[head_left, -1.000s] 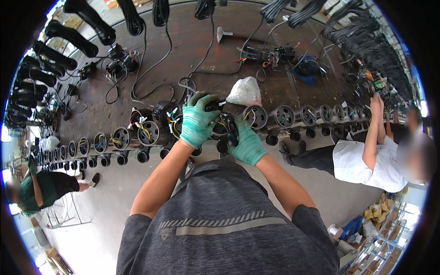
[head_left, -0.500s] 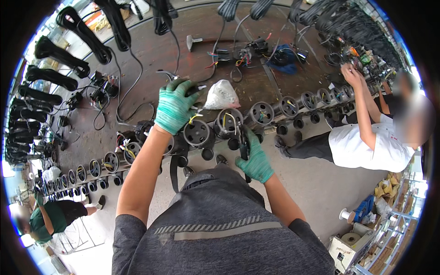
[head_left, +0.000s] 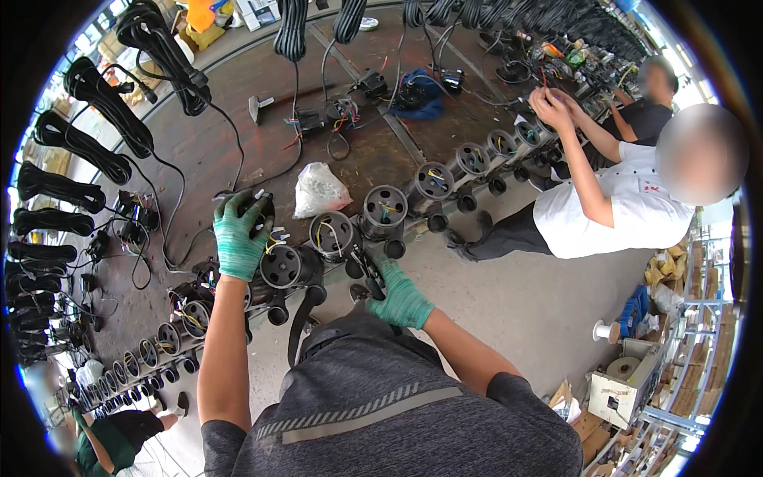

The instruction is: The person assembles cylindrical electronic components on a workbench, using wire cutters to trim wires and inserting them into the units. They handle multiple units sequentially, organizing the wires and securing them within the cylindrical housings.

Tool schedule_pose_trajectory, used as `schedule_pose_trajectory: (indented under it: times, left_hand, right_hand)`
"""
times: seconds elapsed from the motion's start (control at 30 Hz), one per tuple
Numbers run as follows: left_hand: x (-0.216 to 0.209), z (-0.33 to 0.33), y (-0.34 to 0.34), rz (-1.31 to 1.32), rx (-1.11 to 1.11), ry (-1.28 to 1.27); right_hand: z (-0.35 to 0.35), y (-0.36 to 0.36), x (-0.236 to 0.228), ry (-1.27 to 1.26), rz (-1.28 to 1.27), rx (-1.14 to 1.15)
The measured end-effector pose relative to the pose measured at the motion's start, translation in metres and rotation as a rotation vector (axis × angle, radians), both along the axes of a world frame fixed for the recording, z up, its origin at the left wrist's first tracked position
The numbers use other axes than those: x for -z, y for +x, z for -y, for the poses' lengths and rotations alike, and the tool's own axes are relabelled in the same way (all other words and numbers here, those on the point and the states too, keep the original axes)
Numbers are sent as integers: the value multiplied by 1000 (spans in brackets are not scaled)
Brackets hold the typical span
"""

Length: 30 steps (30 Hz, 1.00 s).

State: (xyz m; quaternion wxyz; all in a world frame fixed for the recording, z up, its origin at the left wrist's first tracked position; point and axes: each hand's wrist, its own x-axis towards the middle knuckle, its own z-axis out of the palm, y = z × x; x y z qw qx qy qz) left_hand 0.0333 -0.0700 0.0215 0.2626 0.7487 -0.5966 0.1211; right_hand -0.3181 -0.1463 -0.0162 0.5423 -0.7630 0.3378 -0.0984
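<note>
Dark worktop (head_left: 270, 147), white bag (head_left: 319, 191) upon it; left hand (head_left: 241, 234), left of bag, grip closed around dark wired piece (head_left: 266, 208); right hand (head_left: 404, 296), below bag, grip holding black pliers (head_left: 366, 269); possible fault: yellow wires (head_left: 278, 237), lower left of bag, strained by hard pulling
</note>
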Motion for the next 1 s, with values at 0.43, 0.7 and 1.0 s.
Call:
schedule_pose_trajectory:
  times: [0.43,0.7,1.0]
  left_hand:
    - [36,-60,6,-255,-183,-125]
    - [49,-72,5,-393,-195,-130]
    - [44,-73,9,-341,-155,-84]
  right_hand:
    - [-22,22,-13,-64,-92,-123]
    - [-32,33,0,-242,-102,-113]
    - [-53,42,-2,-245,-226,-89]
